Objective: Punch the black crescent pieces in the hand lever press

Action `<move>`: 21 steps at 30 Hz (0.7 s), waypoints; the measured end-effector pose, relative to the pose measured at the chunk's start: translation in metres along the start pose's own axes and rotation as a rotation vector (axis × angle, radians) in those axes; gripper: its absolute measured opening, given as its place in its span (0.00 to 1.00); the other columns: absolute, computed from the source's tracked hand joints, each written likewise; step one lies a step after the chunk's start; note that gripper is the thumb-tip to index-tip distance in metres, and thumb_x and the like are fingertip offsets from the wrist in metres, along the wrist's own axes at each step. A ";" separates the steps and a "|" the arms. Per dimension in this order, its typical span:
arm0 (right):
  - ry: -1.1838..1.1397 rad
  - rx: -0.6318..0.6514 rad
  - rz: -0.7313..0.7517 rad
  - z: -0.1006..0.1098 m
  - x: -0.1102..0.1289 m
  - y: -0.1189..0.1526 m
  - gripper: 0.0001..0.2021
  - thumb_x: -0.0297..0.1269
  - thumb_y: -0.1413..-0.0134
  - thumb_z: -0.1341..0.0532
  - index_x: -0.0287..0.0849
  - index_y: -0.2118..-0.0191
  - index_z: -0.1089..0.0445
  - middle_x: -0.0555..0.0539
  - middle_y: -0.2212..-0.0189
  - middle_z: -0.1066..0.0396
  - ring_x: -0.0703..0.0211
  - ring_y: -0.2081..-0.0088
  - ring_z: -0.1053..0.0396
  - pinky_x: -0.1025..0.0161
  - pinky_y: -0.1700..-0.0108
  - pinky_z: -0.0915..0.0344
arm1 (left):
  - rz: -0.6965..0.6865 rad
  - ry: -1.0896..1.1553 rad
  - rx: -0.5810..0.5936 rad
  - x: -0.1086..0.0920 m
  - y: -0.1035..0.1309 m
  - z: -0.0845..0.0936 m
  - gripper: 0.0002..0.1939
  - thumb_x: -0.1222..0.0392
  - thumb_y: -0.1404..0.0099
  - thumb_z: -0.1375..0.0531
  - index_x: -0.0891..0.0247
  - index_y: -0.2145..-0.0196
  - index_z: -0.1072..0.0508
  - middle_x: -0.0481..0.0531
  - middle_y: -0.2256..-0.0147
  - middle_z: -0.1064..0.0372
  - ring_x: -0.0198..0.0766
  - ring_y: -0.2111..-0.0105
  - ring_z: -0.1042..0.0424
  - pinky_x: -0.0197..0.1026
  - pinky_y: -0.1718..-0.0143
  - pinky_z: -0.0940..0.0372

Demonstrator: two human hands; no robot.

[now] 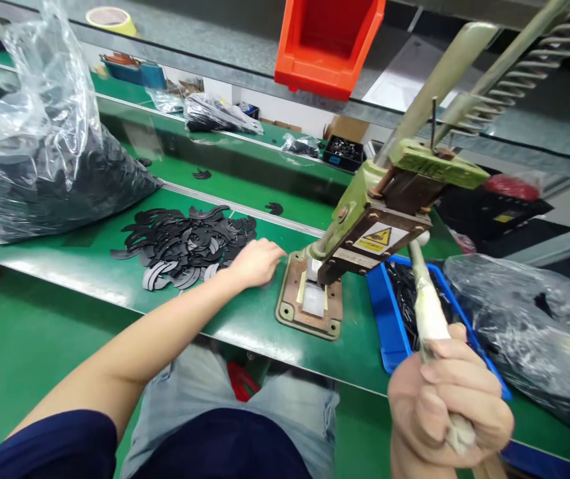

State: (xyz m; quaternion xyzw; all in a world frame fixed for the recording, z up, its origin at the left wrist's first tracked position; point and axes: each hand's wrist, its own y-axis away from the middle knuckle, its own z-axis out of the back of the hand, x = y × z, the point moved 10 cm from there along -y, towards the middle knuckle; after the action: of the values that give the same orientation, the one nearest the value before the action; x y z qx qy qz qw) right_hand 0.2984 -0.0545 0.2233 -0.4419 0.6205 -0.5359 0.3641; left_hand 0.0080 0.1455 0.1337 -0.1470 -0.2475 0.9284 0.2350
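My right hand is wrapped around the lever handle of a green hand press; pale tape covers the grip. Beside the left edge of the press base, my left hand is closed, knuckles up. Its fingers point toward the press, and whatever they may pinch is hidden. Under the ram, a light metal plate sits on the base. Just left of my left hand lies a loose pile of dark, curved flat pieces, some with a lighter grey face.
A clear bag of dark pieces stands at the left. Right of the press are a blue bin of black parts and another plastic bag. An orange bin hangs over the bench from a shelf with a tape roll.
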 end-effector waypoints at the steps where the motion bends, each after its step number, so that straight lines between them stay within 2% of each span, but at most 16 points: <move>1: -0.013 -0.020 0.009 0.001 0.000 0.001 0.20 0.37 0.46 0.32 0.45 0.80 0.44 0.54 0.77 0.36 0.59 0.64 0.27 0.39 0.39 0.28 | 0.053 -0.077 0.047 0.022 -0.001 0.002 0.18 0.62 0.26 0.45 0.63 0.45 0.21 0.61 0.49 0.21 0.53 0.48 0.27 0.53 0.47 0.33; 3: -0.037 -0.031 0.026 0.002 0.001 0.002 0.21 0.37 0.46 0.32 0.45 0.79 0.45 0.54 0.77 0.37 0.60 0.64 0.27 0.41 0.40 0.28 | 0.099 -0.184 0.166 0.058 -0.002 0.001 0.21 0.62 0.30 0.42 0.62 0.41 0.23 0.61 0.44 0.22 0.54 0.44 0.29 0.53 0.45 0.35; 5: -0.040 -0.026 0.024 0.003 0.000 0.003 0.21 0.37 0.45 0.32 0.45 0.79 0.45 0.55 0.76 0.37 0.60 0.64 0.27 0.41 0.40 0.28 | 0.071 -0.237 0.295 0.078 -0.004 -0.007 0.26 0.63 0.34 0.39 0.59 0.38 0.25 0.59 0.41 0.25 0.55 0.41 0.32 0.53 0.44 0.38; 8: -0.017 -0.002 0.005 0.003 0.000 0.004 0.20 0.38 0.44 0.33 0.45 0.78 0.43 0.55 0.75 0.37 0.60 0.63 0.27 0.40 0.39 0.29 | -0.015 -0.284 0.442 0.082 -0.007 -0.025 0.27 0.63 0.36 0.38 0.55 0.39 0.23 0.58 0.39 0.25 0.55 0.41 0.33 0.54 0.42 0.41; 11: -0.006 0.029 -0.005 0.001 0.000 0.004 0.19 0.39 0.44 0.33 0.45 0.78 0.42 0.55 0.75 0.36 0.59 0.62 0.27 0.38 0.37 0.30 | -0.087 -0.309 0.490 0.074 -0.012 -0.037 0.23 0.62 0.35 0.38 0.57 0.43 0.20 0.61 0.43 0.23 0.55 0.41 0.32 0.55 0.41 0.42; 14: -0.004 0.024 -0.007 0.001 0.002 0.003 0.17 0.38 0.44 0.33 0.45 0.77 0.41 0.54 0.75 0.36 0.59 0.62 0.28 0.37 0.38 0.30 | -0.111 -0.272 0.443 0.066 -0.019 -0.031 0.18 0.60 0.31 0.41 0.63 0.48 0.19 0.65 0.50 0.21 0.54 0.45 0.27 0.53 0.43 0.39; 16: -0.011 0.013 -0.010 0.001 0.004 0.003 0.16 0.38 0.44 0.34 0.46 0.77 0.41 0.54 0.75 0.37 0.58 0.63 0.29 0.37 0.38 0.30 | -0.079 -0.211 0.347 0.062 -0.023 -0.016 0.17 0.60 0.27 0.45 0.66 0.50 0.19 0.65 0.53 0.21 0.52 0.49 0.24 0.50 0.45 0.36; 19: -0.016 0.011 -0.020 0.000 0.004 0.003 0.14 0.38 0.44 0.35 0.46 0.76 0.40 0.54 0.75 0.38 0.58 0.63 0.29 0.37 0.39 0.30 | 0.066 -0.024 0.143 0.053 -0.023 0.010 0.14 0.58 0.26 0.46 0.65 0.55 0.22 0.62 0.56 0.21 0.49 0.54 0.22 0.46 0.51 0.31; 21: -0.010 0.004 -0.021 -0.001 0.005 0.004 0.14 0.38 0.44 0.35 0.46 0.75 0.39 0.54 0.75 0.39 0.58 0.63 0.29 0.36 0.39 0.30 | 0.227 0.255 0.099 0.045 -0.017 0.008 0.11 0.53 0.26 0.43 0.62 0.58 0.26 0.56 0.64 0.21 0.45 0.61 0.20 0.43 0.59 0.29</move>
State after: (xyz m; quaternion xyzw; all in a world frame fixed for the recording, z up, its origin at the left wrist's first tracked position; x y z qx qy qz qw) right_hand 0.2953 -0.0590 0.2201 -0.4504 0.6127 -0.5388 0.3624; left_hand -0.0269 0.1783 0.1424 -0.2787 -0.1517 0.9338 0.1652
